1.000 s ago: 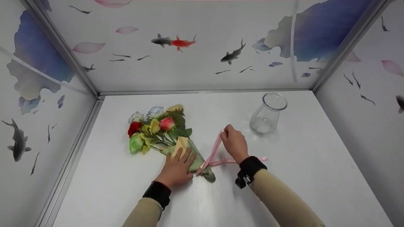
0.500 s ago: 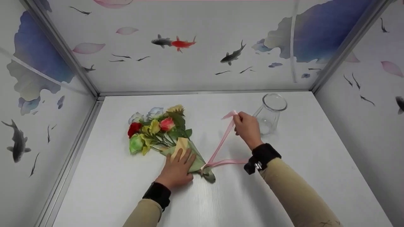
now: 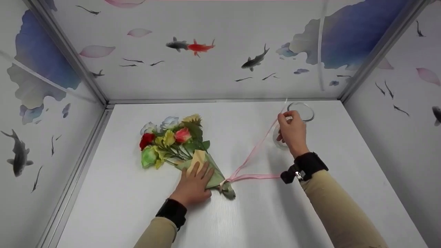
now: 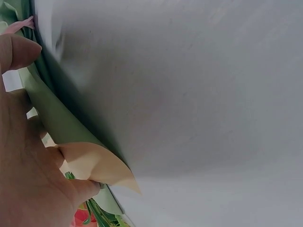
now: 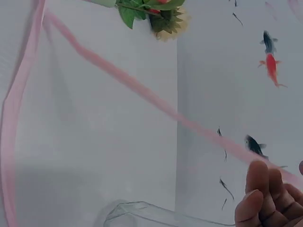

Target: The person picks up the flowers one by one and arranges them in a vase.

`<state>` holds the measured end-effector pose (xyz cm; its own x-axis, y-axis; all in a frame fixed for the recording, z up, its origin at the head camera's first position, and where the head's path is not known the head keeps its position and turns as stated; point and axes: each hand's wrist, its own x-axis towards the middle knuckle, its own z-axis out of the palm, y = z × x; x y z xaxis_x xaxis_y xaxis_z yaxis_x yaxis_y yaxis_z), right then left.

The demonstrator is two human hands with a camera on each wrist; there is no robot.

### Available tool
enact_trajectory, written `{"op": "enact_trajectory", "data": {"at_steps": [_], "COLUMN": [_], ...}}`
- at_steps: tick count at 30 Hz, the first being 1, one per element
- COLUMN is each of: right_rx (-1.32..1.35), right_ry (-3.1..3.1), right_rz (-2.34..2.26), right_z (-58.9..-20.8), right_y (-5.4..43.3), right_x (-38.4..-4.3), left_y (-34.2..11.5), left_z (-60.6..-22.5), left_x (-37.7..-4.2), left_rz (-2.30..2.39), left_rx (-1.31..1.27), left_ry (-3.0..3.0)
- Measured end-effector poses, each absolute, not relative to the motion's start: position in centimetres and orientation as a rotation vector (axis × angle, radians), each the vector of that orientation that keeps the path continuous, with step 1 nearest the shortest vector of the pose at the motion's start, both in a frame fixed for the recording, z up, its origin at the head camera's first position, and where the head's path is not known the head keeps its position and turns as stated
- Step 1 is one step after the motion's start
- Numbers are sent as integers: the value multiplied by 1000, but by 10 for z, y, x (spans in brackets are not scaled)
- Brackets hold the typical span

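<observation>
A bouquet of mixed flowers [image 3: 168, 137] lies on the white table, its stems in green paper wrap [image 3: 214, 175] with a peach flap [image 4: 94, 163]. My left hand [image 3: 193, 186] rests on the wrap with spread fingers, holding it against the table. A pink ribbon [image 3: 253, 151] goes around the narrow end of the wrap. One ribbon tail runs taut up to my right hand [image 3: 293, 132], which pinches it between thumb and fingers. The other tail lies rightward across the table, passing under the right wrist. Behind the right hand stands a clear glass vase [image 3: 313, 114], partly hidden.
White panels with painted fish and petals enclose the table [image 3: 137, 213] at the back and on both sides. The vase is close to the right hand, near the table's back edge. A black band with a small camera [image 3: 289, 176] is on the right wrist.
My right hand has moved right and away from me, drawing the ribbon tail out longer and tighter, and now covers much of the vase. The left hand and bouquet stay in place.
</observation>
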<state>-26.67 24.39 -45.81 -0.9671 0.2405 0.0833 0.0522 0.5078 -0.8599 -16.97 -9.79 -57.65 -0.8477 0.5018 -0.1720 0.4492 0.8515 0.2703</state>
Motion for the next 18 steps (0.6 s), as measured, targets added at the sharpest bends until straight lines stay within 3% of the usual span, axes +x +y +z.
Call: {"op": "enact_trajectory", "data": {"at_steps": [4, 9, 18], "right_rx": [-195, 112, 1024], "right_ry": [-2554, -2620, -2883], "right_rz": [1324, 1185, 895], "right_z": [-465, -484, -525], "right_y": [244, 227, 186], "right_x": [-259, -247, -217], "left_y": [-98, -98, -99], "left_z": [-577, -578, -579], "left_x": [-170, -170, -172], "left_rz": [318, 313, 285], "left_rx": [730, 731, 751], "left_ry": [2787, 2783, 2798]}}
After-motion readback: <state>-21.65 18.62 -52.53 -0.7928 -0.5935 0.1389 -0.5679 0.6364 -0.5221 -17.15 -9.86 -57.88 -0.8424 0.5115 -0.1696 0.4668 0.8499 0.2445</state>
